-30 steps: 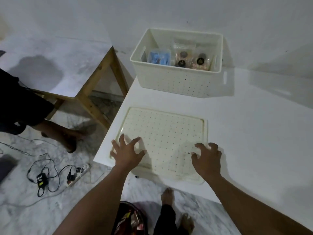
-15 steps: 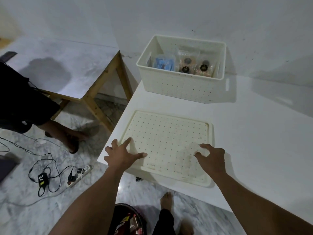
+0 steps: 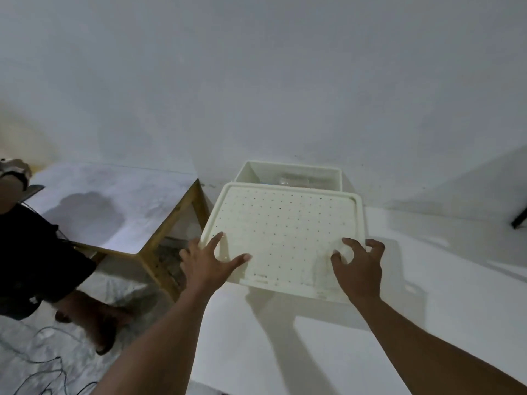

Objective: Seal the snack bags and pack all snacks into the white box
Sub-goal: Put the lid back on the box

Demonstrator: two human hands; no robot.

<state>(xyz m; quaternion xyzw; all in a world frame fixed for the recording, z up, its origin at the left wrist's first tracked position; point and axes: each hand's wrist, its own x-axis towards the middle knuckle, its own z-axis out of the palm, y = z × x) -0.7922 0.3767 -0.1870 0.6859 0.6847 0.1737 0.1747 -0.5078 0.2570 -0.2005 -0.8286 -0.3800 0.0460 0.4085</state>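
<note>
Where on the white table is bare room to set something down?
Free: the right part of the white table, bordered by the white perforated plastic lid, the white plastic box and the wall; also the near strip between the forearms. Crowded: the far left corner, where the box stands and the left hand and right hand hold the lid.

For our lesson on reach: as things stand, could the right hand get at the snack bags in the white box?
Probably not. Both the right hand and the left hand grip the lid, which is held in front of the white box; only a strip of snack bags shows.
</note>
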